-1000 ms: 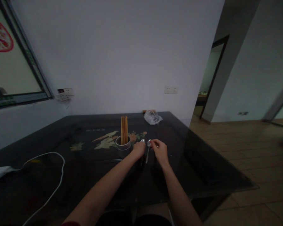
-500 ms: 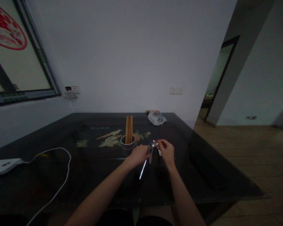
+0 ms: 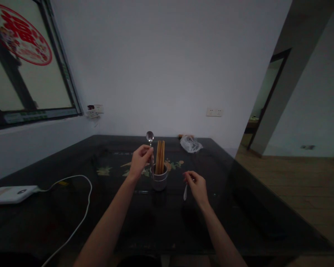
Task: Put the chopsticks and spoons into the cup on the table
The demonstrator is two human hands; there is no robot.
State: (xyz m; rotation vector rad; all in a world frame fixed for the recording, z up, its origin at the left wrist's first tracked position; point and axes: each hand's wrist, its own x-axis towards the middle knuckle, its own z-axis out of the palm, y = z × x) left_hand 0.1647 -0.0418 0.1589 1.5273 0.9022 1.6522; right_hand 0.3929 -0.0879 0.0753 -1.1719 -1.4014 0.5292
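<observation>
My left hand (image 3: 140, 159) pinches a metal spoon (image 3: 150, 136) by its handle, bowl up. The handle's lower end reaches down at the left side of a grey metal cup (image 3: 159, 183); I cannot tell how far in it goes. Inside the cup a bundle of wooden chopsticks (image 3: 160, 157) stands upright. To the right of the cup, my right hand (image 3: 196, 185) is closed above the dark table. From its fingers a second spoon (image 3: 185, 193) points downward, its upper part hidden by the hand.
A crumpled clear plastic bag (image 3: 191, 144) lies at the table's far edge, beside a brown rod-like thing (image 3: 186, 136). On the left a white device (image 3: 13, 194) has a white cable (image 3: 86, 207) curving toward the near edge. A dark flat object (image 3: 258, 213) lies on the right.
My left hand has moved left and up from beside my right hand to the cup, turning the spoon upright. My right hand stays near its place, now with a spoon hanging from its fingers.
</observation>
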